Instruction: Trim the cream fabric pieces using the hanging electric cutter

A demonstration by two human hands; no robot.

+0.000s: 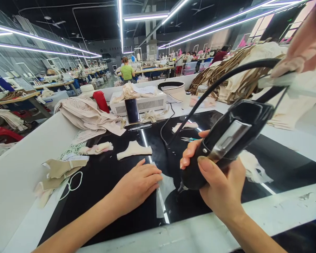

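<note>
My right hand [221, 179] is wrapped round a black corded power tool [226, 133], its small metal tip pointing down at the left, just above the glossy black sheet [102, 182]. My left hand [139, 182] lies palm down on the sheet, fingers stretched out and fingertips at a thin translucent white piece [164, 193]. Beyond my left hand lies a cream shaped fabric piece [134, 150]. Blue-handled scissors [189, 139] lie behind the tool. Another white fabric piece [254, 167] is partly hidden behind my right hand.
Folded cream fabric [86, 116], a red cylinder [101, 101] and a phone [132, 110] stand at the back. Brown-edged fabric [231, 73] is heaped back right. Another person's hand [302, 49] is at the upper right, by the cord. Beige pieces [61, 168] lie left.
</note>
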